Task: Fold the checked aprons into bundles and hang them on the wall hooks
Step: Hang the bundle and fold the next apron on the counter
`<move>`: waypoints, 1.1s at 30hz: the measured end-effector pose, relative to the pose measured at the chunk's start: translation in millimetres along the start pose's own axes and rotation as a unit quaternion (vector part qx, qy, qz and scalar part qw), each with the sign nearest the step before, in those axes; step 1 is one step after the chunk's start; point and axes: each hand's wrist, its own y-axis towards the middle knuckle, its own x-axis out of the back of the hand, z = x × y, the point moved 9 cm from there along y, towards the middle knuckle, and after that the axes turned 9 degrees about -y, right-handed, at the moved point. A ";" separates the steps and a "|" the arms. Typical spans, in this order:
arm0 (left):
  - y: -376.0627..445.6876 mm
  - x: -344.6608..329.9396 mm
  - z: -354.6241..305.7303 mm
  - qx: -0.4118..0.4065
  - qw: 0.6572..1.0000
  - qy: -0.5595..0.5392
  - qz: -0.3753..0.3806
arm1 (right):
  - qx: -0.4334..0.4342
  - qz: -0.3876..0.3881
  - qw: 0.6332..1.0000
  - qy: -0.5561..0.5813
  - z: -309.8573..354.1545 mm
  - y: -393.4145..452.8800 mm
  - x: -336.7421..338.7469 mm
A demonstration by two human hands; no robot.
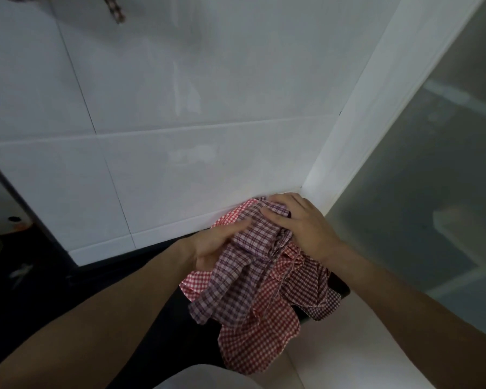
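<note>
Both hands [264,234] on purple apron [236,268]

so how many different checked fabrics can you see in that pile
3, perhaps more hidden: purple plaid apron on top, held by both hands; red gingham apron beneath, hanging lowest; dark maroon checked apron on the right.

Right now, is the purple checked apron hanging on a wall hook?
No, both hands, left and right, hold the purple apron low, over the red aprons.
</note>
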 end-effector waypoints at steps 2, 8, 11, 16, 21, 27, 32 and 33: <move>5.8 0.2 2.1 0.005 1.000 0.016 -0.016 | -0.031 0.036 0.998 0.043 -6.7 -1.5 -3.7; 14.0 29.8 -8.3 -0.083 0.991 -0.034 -0.097 | -0.266 0.254 0.888 0.276 -30.3 -31.1 -28.8; 10.2 39.1 -17.0 -0.121 0.983 -0.020 -0.137 | -0.238 0.424 0.839 0.246 -26.9 -61.2 -54.3; 10.6 9.4 -33.3 -0.142 0.988 -0.007 -0.060 | -0.380 0.164 0.680 0.606 -9.3 -32.3 -57.7; 9.2 -2.1 -33.5 -0.138 0.989 0.016 -0.042 | -0.410 -0.013 0.667 0.622 -16.6 -13.6 -43.9; 5.5 11.1 -12.1 -0.066 0.995 0.044 -0.058 | -0.425 -0.139 0.777 0.444 -45.9 -11.1 -8.3; 11.8 8.9 -15.2 -0.064 0.996 0.004 -0.069 | -0.239 -0.177 0.925 0.235 -22.2 9.5 29.4; 12.7 7.5 -17.5 -0.067 0.996 0.007 -0.066 | -0.188 -0.174 0.947 0.195 -13.3 12.8 31.0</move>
